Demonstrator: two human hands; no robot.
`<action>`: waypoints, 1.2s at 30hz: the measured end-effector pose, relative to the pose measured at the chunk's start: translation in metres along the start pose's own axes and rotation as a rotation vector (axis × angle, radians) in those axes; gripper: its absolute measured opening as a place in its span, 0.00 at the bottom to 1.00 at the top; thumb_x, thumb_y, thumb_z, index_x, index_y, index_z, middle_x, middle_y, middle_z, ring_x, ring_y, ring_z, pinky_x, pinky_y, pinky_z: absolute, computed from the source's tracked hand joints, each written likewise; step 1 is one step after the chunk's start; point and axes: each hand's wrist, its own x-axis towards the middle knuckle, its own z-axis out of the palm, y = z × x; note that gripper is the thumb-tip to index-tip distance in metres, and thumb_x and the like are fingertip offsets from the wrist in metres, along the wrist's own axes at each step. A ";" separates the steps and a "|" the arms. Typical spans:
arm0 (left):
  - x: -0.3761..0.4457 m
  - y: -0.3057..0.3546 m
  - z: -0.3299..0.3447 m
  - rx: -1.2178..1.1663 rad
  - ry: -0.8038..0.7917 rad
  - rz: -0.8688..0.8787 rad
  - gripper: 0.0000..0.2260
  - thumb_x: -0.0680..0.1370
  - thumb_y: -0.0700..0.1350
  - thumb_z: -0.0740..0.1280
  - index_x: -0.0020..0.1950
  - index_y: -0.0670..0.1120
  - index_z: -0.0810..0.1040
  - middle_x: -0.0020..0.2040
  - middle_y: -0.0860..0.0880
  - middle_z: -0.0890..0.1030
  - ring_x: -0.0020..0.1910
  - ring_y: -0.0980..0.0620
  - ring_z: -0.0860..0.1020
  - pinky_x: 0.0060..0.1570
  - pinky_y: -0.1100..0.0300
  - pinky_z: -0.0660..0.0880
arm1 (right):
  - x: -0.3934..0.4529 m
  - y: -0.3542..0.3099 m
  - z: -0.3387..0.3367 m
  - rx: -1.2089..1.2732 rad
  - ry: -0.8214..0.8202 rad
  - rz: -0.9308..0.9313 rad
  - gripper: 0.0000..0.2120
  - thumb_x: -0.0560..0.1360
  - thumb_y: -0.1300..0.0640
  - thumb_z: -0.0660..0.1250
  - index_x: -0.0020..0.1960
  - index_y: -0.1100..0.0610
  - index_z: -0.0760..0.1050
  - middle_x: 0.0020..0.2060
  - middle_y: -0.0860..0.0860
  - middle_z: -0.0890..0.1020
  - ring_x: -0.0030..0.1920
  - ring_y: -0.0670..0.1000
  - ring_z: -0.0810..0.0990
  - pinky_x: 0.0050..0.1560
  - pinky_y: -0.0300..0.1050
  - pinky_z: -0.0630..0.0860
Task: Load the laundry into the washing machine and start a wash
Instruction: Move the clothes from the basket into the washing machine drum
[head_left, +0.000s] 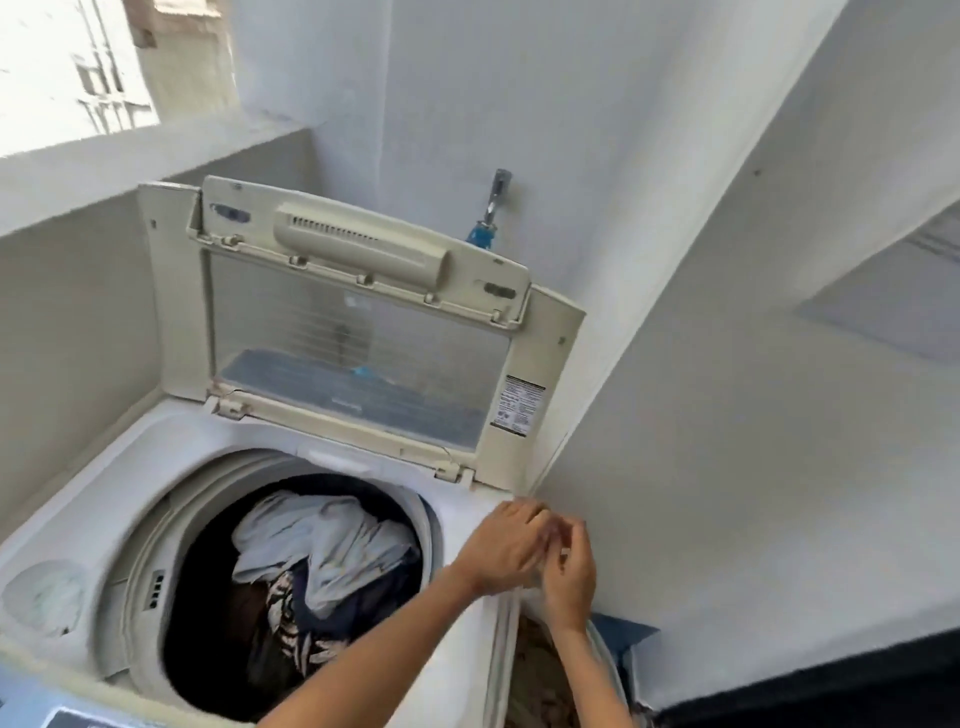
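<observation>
A white top-loading washing machine (130, 467) stands with its cream lid (540, 364) raised upright at the back. Laundry lies in the drum (156, 525): a pale blue-white cloth (332, 540) on top, a black-and-white striped garment (296, 629) and dark fabric beneath. My left hand (506, 551) reaches across the drum to the machine's right rim. My right hand (571, 577) meets it there, fingertips close together. Both hands are blurred, and whether anything small is between the fingers is unclear.
A metal tap (497, 189) with a blue hose fitting (480, 236) sticks out of the white wall behind the lid. A container with brownish contents (540, 670) sits in the gap right of the machine. The control panel (67, 719) peeks in at the bottom left.
</observation>
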 end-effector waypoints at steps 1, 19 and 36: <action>0.008 0.016 0.013 -0.044 -0.041 -0.020 0.12 0.81 0.47 0.57 0.56 0.42 0.75 0.51 0.44 0.77 0.49 0.45 0.75 0.51 0.52 0.70 | 0.001 0.015 -0.013 -0.006 0.015 0.037 0.04 0.78 0.63 0.62 0.52 0.58 0.74 0.46 0.52 0.80 0.45 0.54 0.80 0.45 0.50 0.77; -0.093 -0.005 0.387 -0.030 -0.979 -0.929 0.21 0.79 0.41 0.58 0.72 0.42 0.61 0.70 0.42 0.65 0.68 0.43 0.67 0.62 0.50 0.69 | -0.081 0.382 -0.009 -0.277 -0.665 0.817 0.11 0.80 0.58 0.57 0.61 0.53 0.72 0.56 0.53 0.78 0.55 0.55 0.78 0.49 0.46 0.74; -0.165 -0.030 0.482 -0.361 -0.047 -1.721 0.12 0.79 0.46 0.65 0.49 0.38 0.82 0.52 0.38 0.80 0.52 0.38 0.78 0.52 0.52 0.75 | -0.154 0.501 0.043 -0.018 -0.533 1.018 0.12 0.77 0.67 0.57 0.56 0.57 0.73 0.43 0.55 0.78 0.43 0.54 0.76 0.45 0.49 0.73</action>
